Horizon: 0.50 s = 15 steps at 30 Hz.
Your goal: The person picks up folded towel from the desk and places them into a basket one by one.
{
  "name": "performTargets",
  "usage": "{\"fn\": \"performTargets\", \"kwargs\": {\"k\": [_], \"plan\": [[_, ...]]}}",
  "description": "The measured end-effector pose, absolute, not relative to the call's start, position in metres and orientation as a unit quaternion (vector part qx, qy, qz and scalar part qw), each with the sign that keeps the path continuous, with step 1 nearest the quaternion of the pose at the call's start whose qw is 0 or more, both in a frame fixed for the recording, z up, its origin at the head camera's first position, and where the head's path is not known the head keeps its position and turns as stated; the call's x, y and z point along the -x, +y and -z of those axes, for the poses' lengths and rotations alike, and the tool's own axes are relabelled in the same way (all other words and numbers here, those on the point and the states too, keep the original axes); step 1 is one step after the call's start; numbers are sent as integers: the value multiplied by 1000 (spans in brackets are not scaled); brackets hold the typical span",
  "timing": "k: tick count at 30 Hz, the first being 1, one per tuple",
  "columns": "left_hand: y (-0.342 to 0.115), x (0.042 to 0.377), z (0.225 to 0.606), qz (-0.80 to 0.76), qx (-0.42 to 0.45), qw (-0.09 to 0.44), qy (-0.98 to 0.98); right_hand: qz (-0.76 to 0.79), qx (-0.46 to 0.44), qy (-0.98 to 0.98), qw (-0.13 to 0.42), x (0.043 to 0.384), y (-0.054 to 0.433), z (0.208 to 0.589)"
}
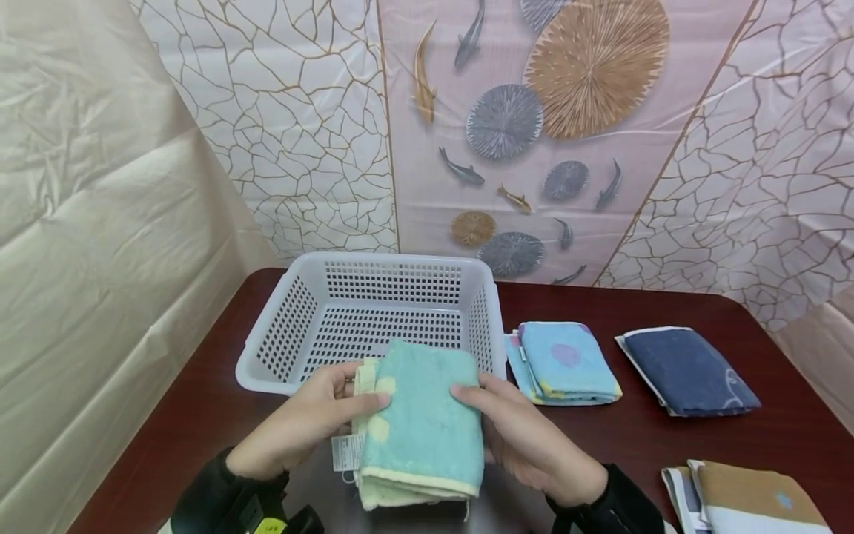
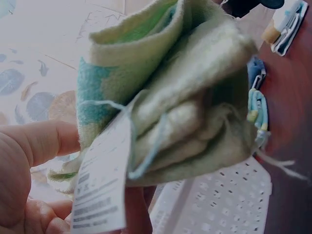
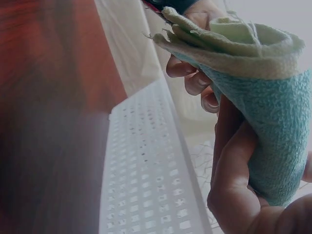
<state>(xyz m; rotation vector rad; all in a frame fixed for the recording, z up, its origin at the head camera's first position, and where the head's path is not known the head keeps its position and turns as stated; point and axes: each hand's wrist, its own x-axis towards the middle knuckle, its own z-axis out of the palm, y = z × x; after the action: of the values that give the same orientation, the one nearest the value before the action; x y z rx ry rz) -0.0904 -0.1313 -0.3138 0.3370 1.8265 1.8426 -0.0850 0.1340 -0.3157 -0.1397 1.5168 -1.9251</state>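
A folded mint-green towel [image 1: 427, 415] with pale yellow edges and spots is held up between both hands, at the near side of a white plastic basket [image 1: 494, 319]. My left hand [image 1: 313, 411] grips its left edge, thumb in front and fingers behind. On the right edge my right hand [image 1: 517, 430] pinches it the same way. A white printed label [image 2: 105, 180] hangs on a cord loop from the towel's left side. The right wrist view shows the towel's layers [image 3: 234, 53] curved in a roll-like bend, fingers beneath them.
To the basket's right lies a folded light-blue towel [image 1: 567, 360] with purple spots. Farther right is a folded dark-blue towel [image 1: 690, 371]. A brown and white folded towel [image 1: 760, 493] lies at the near right. All rest on a dark red-brown table [image 1: 220, 415] before a patterned curtain [image 1: 320, 133].
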Motion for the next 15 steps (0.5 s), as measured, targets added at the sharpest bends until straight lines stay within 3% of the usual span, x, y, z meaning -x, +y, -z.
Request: {"fn": "performTargets", "kwargs": {"k": [15], "plan": [[-124, 129, 305, -644, -112, 218, 725, 741, 56, 587, 323, 109, 135, 301]]}}
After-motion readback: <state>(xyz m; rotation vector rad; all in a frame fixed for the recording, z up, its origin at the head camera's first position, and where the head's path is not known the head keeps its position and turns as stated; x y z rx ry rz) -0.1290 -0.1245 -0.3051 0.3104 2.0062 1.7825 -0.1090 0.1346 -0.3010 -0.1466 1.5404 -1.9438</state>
